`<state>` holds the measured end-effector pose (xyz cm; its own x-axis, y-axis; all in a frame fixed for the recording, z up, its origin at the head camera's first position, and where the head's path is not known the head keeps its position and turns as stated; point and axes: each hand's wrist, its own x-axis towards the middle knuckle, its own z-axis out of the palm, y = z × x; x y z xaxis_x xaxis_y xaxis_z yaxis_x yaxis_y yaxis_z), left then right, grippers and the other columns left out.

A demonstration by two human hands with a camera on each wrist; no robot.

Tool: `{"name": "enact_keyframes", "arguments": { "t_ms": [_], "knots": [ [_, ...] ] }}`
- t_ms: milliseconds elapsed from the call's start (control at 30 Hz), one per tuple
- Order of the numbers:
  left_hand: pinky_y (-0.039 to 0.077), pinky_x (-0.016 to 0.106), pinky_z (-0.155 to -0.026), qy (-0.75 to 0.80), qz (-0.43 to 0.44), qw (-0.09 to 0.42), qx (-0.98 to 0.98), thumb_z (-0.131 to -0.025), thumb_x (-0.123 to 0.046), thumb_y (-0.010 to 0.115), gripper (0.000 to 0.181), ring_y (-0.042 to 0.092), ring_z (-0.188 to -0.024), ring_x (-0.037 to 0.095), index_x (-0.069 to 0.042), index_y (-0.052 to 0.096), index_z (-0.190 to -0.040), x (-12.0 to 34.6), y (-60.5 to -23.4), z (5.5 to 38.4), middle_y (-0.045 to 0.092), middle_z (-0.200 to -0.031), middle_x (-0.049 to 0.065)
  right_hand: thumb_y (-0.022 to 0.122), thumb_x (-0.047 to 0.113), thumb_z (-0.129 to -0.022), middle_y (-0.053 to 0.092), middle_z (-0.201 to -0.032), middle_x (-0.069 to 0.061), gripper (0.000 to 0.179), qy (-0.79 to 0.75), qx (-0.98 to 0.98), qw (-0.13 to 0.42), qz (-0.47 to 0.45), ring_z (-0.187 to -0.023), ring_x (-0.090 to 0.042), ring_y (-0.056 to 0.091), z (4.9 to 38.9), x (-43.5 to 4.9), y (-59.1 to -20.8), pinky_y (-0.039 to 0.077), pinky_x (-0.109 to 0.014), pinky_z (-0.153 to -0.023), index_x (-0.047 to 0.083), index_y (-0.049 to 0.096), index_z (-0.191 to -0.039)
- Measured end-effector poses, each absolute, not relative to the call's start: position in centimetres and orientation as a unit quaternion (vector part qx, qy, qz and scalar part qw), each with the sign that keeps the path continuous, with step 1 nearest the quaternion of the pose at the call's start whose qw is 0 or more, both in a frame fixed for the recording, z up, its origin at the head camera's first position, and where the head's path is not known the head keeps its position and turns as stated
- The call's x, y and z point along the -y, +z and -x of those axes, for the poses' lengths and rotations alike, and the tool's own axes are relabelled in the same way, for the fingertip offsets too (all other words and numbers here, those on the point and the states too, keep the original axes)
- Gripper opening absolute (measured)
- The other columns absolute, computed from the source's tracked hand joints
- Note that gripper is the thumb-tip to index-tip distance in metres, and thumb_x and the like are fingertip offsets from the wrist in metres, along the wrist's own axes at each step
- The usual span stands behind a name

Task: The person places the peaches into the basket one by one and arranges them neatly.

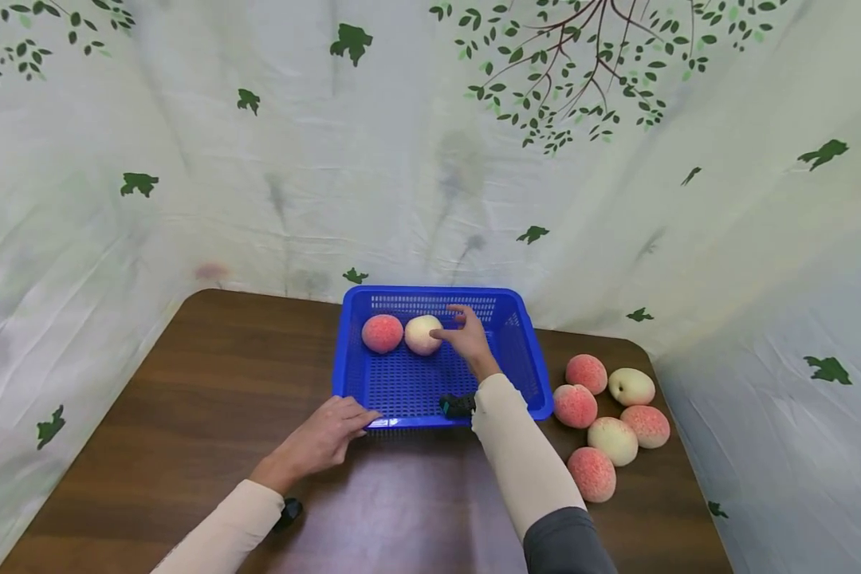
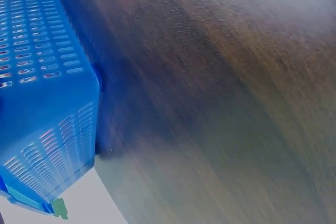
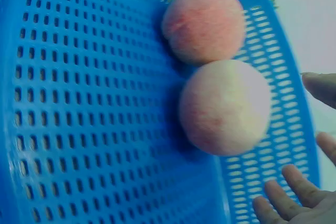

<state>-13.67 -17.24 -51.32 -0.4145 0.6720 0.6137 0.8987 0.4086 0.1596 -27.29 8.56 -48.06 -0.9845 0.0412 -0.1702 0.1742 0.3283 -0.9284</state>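
Observation:
A blue plastic basket (image 1: 410,391) with slotted walls stands at the back of the table. Inside, a red peach (image 1: 383,333) and a pale, pink-tinged peach (image 1: 422,336) sit side by side against the far wall. My right hand (image 1: 469,339) hovers over the basket beside the pale peach, thumb and fingers spread. The right wrist view shows those fingers (image 3: 286,200) apart from the pale peach (image 3: 226,108). With my left hand (image 1: 330,434) I hold the basket's near-left corner, fingers over the rim; in the left wrist view only the basket's outer wall (image 2: 47,103) shows.
Several red and pale peaches (image 1: 613,441) lie loose on the brown wooden table (image 1: 237,383), right of the basket. A pale leaf-patterned cloth (image 1: 402,175) hangs behind the table and along both sides. A black wrist device (image 1: 457,405) overlaps the basket's near rim.

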Motion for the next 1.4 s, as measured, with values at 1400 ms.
{"name": "enact_keyframes", "arguments": {
  "t_ms": [1400],
  "knots": [
    [0.041,0.033,-0.071,-0.242,0.452,0.167,0.842,-0.079,0.001,0.071,0.027,0.056,-0.079,0.017,0.001,0.072,-0.106,17.1,-50.6,13.7,0.071,-0.09,0.004,0.073,0.003,-0.084,0.063,-0.114,-0.004,0.047,-0.634,-0.769,-0.082,0.011,-0.102,-0.019,0.06,12.9,-27.1,-47.5,0.049,-0.02,-0.084,-0.008,0.052,-0.124]
  ]
}}
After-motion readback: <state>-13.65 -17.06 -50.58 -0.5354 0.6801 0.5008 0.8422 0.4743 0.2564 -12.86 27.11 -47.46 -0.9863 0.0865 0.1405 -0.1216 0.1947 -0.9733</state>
